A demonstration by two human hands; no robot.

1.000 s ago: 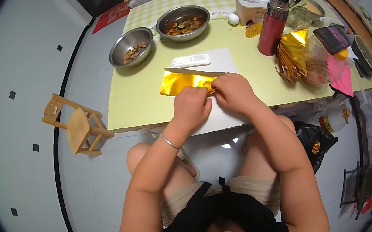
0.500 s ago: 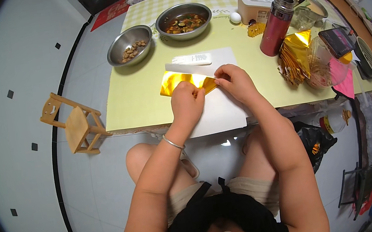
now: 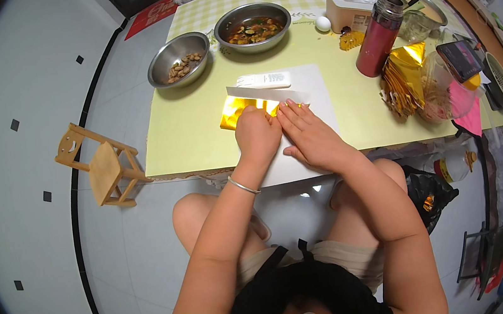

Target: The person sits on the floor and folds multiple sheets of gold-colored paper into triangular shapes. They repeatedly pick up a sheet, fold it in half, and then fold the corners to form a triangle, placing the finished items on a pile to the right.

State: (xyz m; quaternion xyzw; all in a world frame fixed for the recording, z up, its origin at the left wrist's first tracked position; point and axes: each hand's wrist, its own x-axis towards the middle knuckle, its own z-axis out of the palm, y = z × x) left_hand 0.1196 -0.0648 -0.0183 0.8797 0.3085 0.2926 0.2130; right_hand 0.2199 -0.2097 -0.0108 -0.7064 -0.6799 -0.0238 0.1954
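A sheet of shiny gold foil paper (image 3: 234,111) lies on a white board (image 3: 318,88) at the near side of the table. My left hand (image 3: 257,136) is closed, its curled fingers on the near edge of the foil. Right beside it, my right hand (image 3: 312,138) lies flat with its fingers stretched out over the foil's right part, which it hides. A pale strip (image 3: 259,93) runs along the foil's far edge. Just beyond that is a white, flat, oblong object (image 3: 264,81).
Two steel bowls stand farther back, one with nuts in their shells (image 3: 183,46), one with food in liquid (image 3: 251,6). To the right are a red flask (image 3: 376,45), folded gold paper (image 3: 405,76), a phone (image 3: 460,59) and a tissue box (image 3: 343,11). A small wooden chair (image 3: 106,166) stands at the left.
My right hand has gone from gripping the foil's right end to lying flat on it, close against my left hand. My left hand stays on the near edge.
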